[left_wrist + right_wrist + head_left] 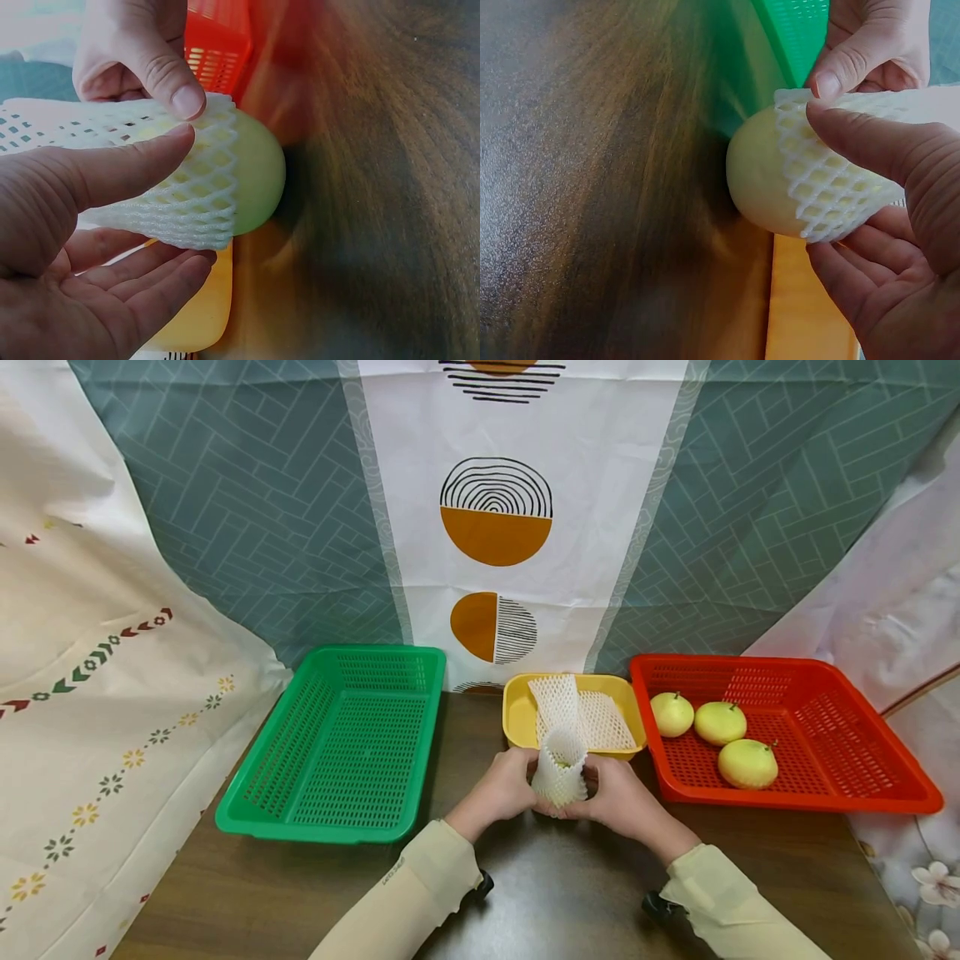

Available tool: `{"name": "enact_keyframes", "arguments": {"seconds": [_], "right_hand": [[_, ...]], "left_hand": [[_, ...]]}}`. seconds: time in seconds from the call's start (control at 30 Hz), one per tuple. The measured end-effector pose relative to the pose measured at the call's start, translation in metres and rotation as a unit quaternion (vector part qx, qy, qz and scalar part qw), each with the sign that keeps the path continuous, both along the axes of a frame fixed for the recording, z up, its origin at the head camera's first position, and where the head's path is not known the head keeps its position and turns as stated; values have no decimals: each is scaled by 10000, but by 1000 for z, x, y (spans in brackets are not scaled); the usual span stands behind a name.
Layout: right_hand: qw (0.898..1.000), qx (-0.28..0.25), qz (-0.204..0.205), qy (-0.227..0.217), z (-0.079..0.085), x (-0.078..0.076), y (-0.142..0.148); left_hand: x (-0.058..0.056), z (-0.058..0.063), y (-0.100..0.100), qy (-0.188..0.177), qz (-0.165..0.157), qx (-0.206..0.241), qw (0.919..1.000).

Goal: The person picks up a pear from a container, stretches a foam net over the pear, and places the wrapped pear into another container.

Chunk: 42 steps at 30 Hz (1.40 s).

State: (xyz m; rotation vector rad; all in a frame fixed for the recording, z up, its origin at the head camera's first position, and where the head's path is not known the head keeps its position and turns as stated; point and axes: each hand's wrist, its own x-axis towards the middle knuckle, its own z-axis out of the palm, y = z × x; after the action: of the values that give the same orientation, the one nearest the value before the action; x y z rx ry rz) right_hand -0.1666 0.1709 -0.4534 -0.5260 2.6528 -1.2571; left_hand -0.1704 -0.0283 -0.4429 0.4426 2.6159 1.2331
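Note:
A white foam net sleeve (561, 772) stands upright near the front of the yellow basket, pulled partly over a small pale yellow-green melon (757, 172). The melon's smooth rounded bottom sticks out below the net's edge, just above or on the table; I cannot tell which. My left hand (508, 785) grips the net from the left, thumb on the near side and fingers behind. On the opposite side my right hand (617, 789) holds it the same way. Both thumbs lie close together on the mesh (214, 161). The net's upper end is loose and open.
Behind the hands, the yellow basket (517, 714) holds flat foam nets (603, 718). On the right, a red basket (825, 802) carries three melons (720, 723). A green basket (360, 760) sits on the left of the dark wooden table (540, 893). Patterned cloth hangs behind.

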Motion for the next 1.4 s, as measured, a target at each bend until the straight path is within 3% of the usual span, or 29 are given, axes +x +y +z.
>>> {"name": "enact_keyframes", "arguments": {"seconds": [0.33,0.7,0.97,1.4], "right_hand": [[9996,47,-105,-254,-6,1,3],[9995,150,-135,-231,-10,-1,3],[9983,510,-19,-267,-11,-3,5],[9992,-255,157,-269,1,-4,7]], "left_hand": [[1,-10,5,-171,-21,41,9998],[-1,-11,5,-194,-5,-170,9997],[-1,-12,5,-178,0,-343,9993],[-2,-7,5,-50,-7,-212,9998]]}}
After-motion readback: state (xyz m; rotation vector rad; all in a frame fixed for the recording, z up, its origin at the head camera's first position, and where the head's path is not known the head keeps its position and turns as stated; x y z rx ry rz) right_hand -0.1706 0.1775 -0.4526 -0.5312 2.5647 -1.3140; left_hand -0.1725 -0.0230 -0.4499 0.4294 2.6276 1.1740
